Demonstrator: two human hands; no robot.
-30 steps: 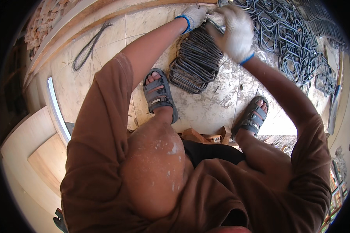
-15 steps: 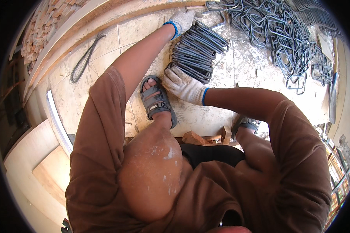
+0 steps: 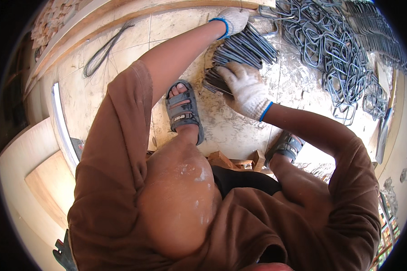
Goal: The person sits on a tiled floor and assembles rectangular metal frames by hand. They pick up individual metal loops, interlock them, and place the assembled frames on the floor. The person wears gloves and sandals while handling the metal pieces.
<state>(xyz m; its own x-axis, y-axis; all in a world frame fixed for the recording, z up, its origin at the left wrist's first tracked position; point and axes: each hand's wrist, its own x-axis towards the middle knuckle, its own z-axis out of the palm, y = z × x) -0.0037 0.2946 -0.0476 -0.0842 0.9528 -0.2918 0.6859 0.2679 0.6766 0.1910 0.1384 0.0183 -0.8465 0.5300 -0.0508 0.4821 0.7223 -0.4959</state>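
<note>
Since the last frame, the gloved right hand [image 3: 248, 90] has shifted from the left side of the near end of the stack of steel loops [image 3: 246, 47] to its right, fingers laid over the bars; whether it pinches them I cannot tell. Dark blue-grey, faintly shiny and fanned unevenly, the stack lies toward the far edge of the floor [image 3: 212, 124]. At its far end, beside the wooden beam [image 3: 167, 10], is the gloved left hand [image 3: 236, 21], its fingertips too hidden to judge the grip.
</note>
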